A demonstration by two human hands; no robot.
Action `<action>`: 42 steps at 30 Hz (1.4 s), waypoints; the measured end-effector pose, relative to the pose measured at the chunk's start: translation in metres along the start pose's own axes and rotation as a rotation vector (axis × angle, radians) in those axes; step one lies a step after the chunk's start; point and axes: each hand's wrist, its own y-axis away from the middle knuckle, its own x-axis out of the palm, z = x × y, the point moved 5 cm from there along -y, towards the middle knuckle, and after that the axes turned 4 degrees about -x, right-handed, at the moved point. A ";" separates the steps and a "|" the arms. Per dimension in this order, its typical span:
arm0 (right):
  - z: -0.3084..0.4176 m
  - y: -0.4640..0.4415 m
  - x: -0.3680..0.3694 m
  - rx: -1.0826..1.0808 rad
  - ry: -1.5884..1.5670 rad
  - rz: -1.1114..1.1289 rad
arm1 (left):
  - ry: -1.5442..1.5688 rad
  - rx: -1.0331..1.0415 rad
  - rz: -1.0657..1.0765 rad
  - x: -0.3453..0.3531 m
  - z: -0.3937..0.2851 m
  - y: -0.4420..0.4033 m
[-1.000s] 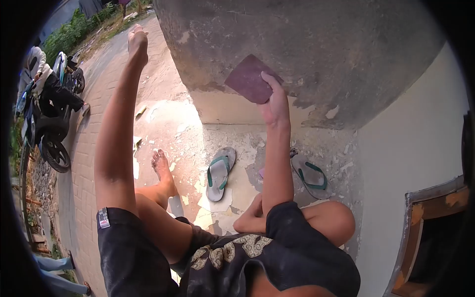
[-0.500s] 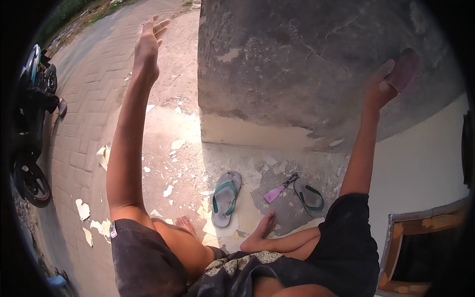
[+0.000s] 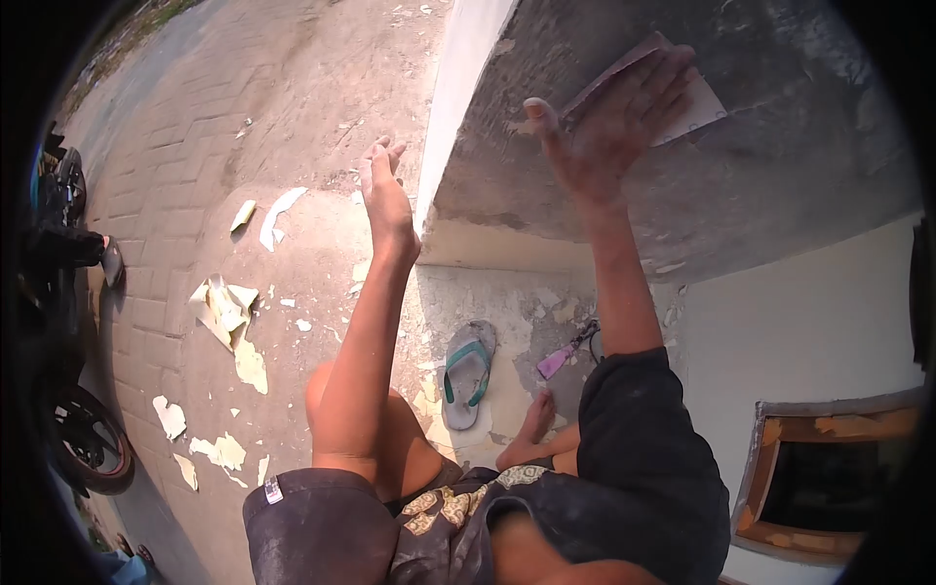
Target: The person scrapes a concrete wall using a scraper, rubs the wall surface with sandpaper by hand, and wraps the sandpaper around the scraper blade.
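My right hand (image 3: 614, 146) is flat against the dark, patchy wall (image 3: 780, 146), fingers stretched over a sheet of sandpaper (image 3: 704, 105). The palm and fingers cover part of the sheet; its pale backing shows on the right and a reddish-brown part on the left. My left hand (image 3: 386, 190) is raised near the pale side edge of the wall (image 3: 458, 107). Its fingers are slightly apart and it holds nothing; I cannot tell whether it touches the wall.
A grey flip-flop (image 3: 470, 375) and a purple-bladed scraper (image 3: 559, 359) lie on the floor by my foot. Peeled paint flakes (image 3: 222, 307) litter the ground on the left. A motorcycle wheel (image 3: 88, 439) is at the far left; a wooden window frame (image 3: 829, 473) is at lower right.
My right hand has moved left across the wall with the sandpaper. My left hand has come lower and closer to the wall's edge. The view has shifted.
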 end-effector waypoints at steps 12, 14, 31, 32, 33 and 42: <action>0.020 0.012 0.005 0.185 -0.114 -0.119 | 0.253 -0.037 0.130 -0.005 -0.036 0.045; 0.066 0.092 0.057 -0.154 0.072 0.173 | 0.292 -0.069 0.110 -0.006 -0.028 0.041; 0.023 0.059 0.027 -0.108 0.047 0.202 | 0.315 -0.182 -0.043 -0.015 -0.002 0.031; 0.016 0.027 0.004 0.009 0.023 -0.001 | 0.273 -0.247 -0.097 -0.022 0.000 0.031; -0.008 0.006 -0.014 0.084 -0.002 -0.053 | 0.288 -0.277 -0.103 -0.028 0.002 0.029; -0.073 0.017 -0.027 0.213 0.338 -0.173 | 0.480 -0.246 0.098 0.001 0.020 0.023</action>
